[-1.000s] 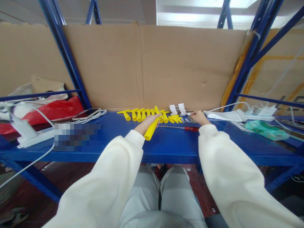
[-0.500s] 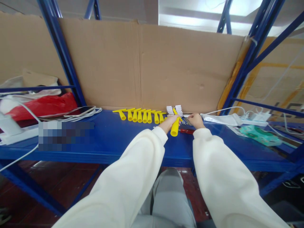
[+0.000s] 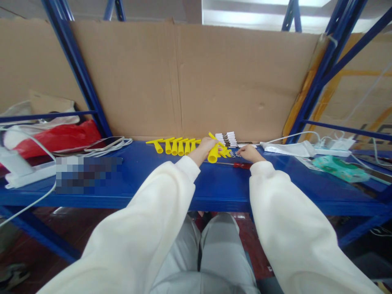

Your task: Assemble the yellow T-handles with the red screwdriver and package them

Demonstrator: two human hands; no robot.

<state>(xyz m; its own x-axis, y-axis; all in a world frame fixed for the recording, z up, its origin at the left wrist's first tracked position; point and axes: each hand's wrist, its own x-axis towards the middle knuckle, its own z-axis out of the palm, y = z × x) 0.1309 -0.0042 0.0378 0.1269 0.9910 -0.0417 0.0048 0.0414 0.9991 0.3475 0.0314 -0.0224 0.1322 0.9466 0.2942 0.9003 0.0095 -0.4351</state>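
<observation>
My left hand (image 3: 202, 149) is wrapped round a yellow T-shaped plastic handle (image 3: 213, 154), its hollow round end facing me and its crossbar pointing up and away. On the blue shelf, my right hand (image 3: 249, 154) rests at a scatter of small metal parts (image 3: 232, 154), fingertips pressed together; whatever is between them is too small to make out. Just behind the held handle lie more yellow pieces (image 3: 226, 152). To the left, several matching yellow handles (image 3: 181, 148) stand in a row, some partly hidden by my left hand. Beyond my hands are stacked white pieces (image 3: 227, 139) with dark middles.
A red-handled tool (image 3: 241, 165) lies before my right hand. Rightward are a white pouch (image 3: 289, 149), a power strip (image 3: 333, 151) and a green packet (image 3: 341, 168). A red bag (image 3: 59, 136) and cables lie left. Cardboard (image 3: 214, 81) walls the back.
My left hand has shifted left with the yellow handle, uncovering yellow pieces behind it. My right hand stays by the small metal parts, its fingers slightly moved.
</observation>
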